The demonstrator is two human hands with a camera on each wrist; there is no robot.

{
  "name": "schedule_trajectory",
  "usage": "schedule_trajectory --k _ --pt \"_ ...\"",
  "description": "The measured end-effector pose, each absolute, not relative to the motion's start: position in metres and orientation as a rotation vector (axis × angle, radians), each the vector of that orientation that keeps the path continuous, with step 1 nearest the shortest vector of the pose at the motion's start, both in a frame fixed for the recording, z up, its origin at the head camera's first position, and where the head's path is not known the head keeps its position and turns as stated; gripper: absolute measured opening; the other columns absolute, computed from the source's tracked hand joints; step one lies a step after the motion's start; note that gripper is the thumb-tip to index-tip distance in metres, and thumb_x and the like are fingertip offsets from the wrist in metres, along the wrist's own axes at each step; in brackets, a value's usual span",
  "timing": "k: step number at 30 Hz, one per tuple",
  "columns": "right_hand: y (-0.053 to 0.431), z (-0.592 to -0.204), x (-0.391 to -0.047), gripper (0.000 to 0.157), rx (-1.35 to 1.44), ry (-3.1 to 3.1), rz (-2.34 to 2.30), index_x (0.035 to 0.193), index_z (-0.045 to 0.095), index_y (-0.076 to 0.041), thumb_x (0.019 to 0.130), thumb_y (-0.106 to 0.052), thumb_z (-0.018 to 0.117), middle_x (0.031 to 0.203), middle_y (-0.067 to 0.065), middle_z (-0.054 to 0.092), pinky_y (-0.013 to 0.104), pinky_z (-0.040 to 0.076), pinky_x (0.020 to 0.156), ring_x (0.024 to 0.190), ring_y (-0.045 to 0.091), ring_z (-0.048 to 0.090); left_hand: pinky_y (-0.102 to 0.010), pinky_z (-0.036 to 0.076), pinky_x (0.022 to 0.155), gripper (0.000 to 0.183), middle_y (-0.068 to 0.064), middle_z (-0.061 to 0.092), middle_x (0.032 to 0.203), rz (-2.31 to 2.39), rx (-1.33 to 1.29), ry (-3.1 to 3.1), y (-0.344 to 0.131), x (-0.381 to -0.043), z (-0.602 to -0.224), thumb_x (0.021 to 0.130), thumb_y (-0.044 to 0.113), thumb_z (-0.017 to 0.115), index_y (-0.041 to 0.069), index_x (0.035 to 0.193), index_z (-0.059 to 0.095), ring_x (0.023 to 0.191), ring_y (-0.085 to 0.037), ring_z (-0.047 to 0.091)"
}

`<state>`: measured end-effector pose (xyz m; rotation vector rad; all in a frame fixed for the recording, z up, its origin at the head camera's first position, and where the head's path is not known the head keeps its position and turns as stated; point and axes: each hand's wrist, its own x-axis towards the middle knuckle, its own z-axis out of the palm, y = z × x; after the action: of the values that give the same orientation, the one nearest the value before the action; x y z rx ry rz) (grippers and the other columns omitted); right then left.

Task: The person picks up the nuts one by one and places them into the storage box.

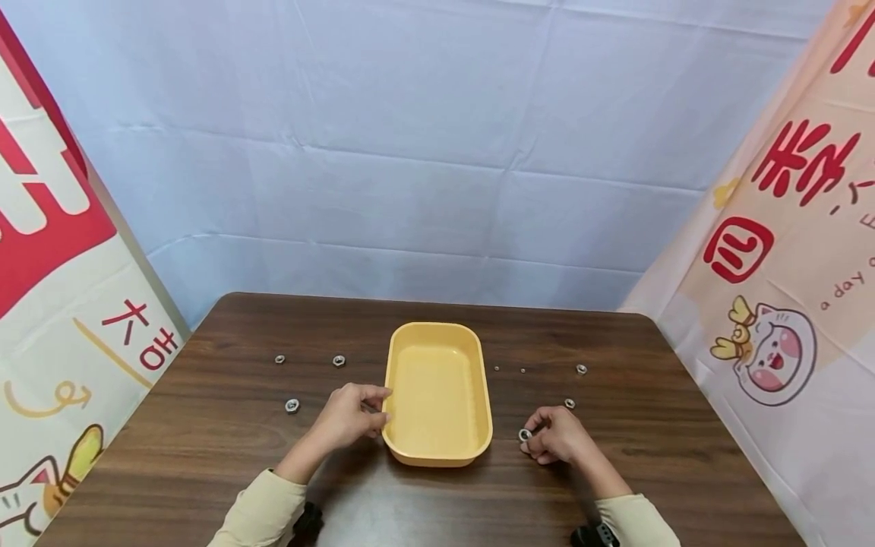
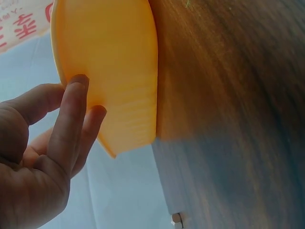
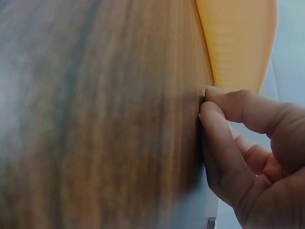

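Note:
A yellow plastic tray (image 1: pixel 437 459) stands on the dark wooden table. My left hand (image 1: pixel 347 416) pinches its left rim; in the left wrist view the fingers (image 2: pixel 71 119) press against the outer wall, with the thumb up at the edge. Right of the tray, my right hand (image 1: pixel 557 435) pinches a metal hex nut (image 1: pixel 525 434) between thumb and fingers, low at the tabletop. In the right wrist view the fingertips (image 3: pixel 212 107) hide most of that nut. Just beyond the right hand lies another nut (image 1: pixel 570 403).
Left of the tray lie a large nut (image 1: pixel 292 406), a medium nut (image 1: pixel 339 361) and a smaller nut (image 1: pixel 279 359). At the right are a nut (image 1: pixel 581 369) and two tiny metal pieces, one (image 1: pixel 497 368) near the tray. A pale cloth (image 1: pixel 410 190) hangs behind the table.

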<state>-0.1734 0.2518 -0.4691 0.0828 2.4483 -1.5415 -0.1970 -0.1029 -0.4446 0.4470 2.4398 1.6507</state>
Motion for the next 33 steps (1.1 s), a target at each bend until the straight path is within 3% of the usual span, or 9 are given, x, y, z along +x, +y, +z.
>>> schedule_trajectory --k 10,21,27,33 --pt "0.253 -0.471 -0.172 0.023 0.091 2.482 -1.540 0.078 0.050 0.003 0.067 0.006 0.071 0.058 0.008 0.058 0.033 0.053 0.044 0.049 0.018 0.058 -0.036 0.055 0.050 0.039 -0.009 0.062 0.078 1.651 0.434 2.438 -0.102 -0.196 -0.443 0.076 -0.005 0.070 -0.011 0.113 0.060 0.056 -0.019 0.062" --pt "0.256 -0.465 -0.162 0.028 -0.058 2.223 -1.864 0.091 0.043 0.007 0.074 0.007 0.065 0.068 0.010 0.059 0.034 0.054 0.052 0.058 0.021 0.061 -0.032 0.054 0.049 0.039 -0.009 0.061 0.079 1.634 0.419 2.455 -0.100 -0.196 -0.445 0.077 -0.005 0.070 -0.009 0.114 0.060 0.058 -0.018 0.063" --pt "0.252 -0.464 -0.158 0.026 0.001 2.018 -2.117 0.093 0.042 0.001 0.076 0.011 0.059 0.071 0.002 0.057 0.021 0.044 0.048 0.053 0.011 0.050 -0.035 0.055 0.050 0.039 -0.009 0.060 0.079 1.642 0.413 2.443 -0.100 -0.196 -0.446 0.076 -0.005 0.070 -0.009 0.114 0.060 0.057 -0.019 0.062" --pt "0.249 -0.461 -0.156 0.028 0.059 1.991 -2.160 0.094 0.041 -0.003 0.074 0.010 0.056 0.069 0.000 0.053 0.020 0.036 0.046 0.051 0.010 0.044 -0.037 0.055 0.051 0.039 -0.010 0.059 0.079 1.641 0.409 2.429 -0.100 -0.196 -0.444 0.077 -0.004 0.070 -0.009 0.114 0.060 0.057 -0.019 0.062"
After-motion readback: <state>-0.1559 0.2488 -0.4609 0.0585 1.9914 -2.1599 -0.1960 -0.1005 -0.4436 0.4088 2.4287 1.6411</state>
